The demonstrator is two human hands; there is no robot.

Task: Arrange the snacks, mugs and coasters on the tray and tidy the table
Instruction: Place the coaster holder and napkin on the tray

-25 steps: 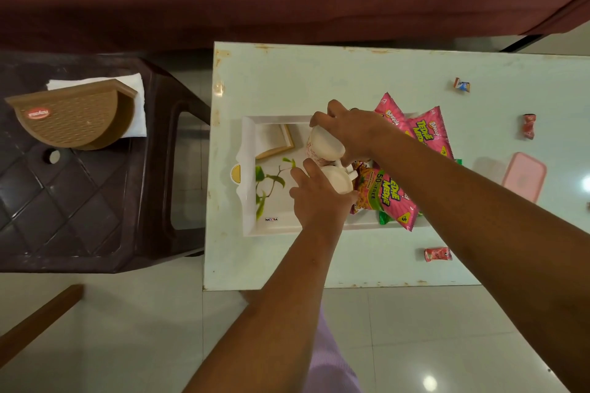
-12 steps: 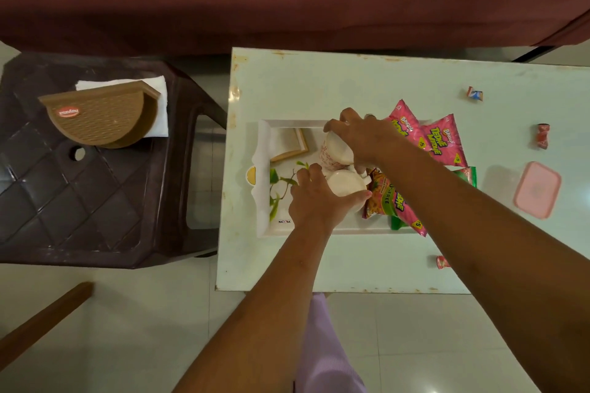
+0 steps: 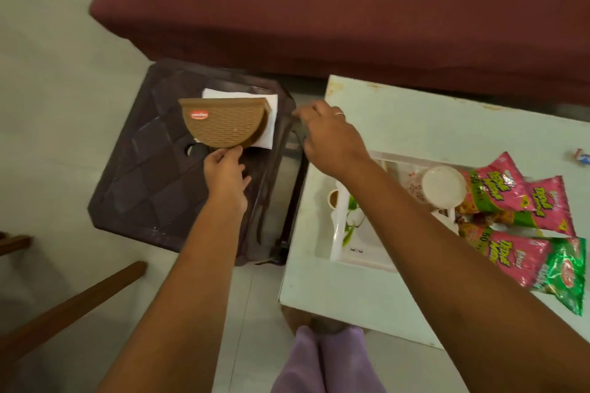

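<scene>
The white leaf-print tray point(image 3: 357, 258) lies on the white table point(image 3: 402, 112). Two pale mugs point(image 3: 444, 184) stand in it, and pink snack packets point(image 3: 498, 191) and a green one point(image 3: 566, 271) rest at its right end. A small round brown coaster point(image 3: 334, 198) sits at the tray's left rim. My left hand point(image 3: 227, 182) is over the dark stool, fingertips touching the curved lower edge of a brown woven napkin holder point(image 3: 223, 121). My right hand point(image 3: 329, 137) hovers over the gap between stool and table, fingers bent, holding nothing.
The dark plastic stool point(image 3: 150, 175) stands left of the table, with a white napkin point(image 3: 267, 128) under the holder. A maroon sofa point(image 3: 319, 9) runs along the back. One wrapped candy point(image 3: 581, 157) lies at the far right. A wooden bar point(image 3: 64, 303) crosses the floor at lower left.
Both hands let go of the mugs, which now stand in the tray, and swung left to the stool. My view turned left with them.
</scene>
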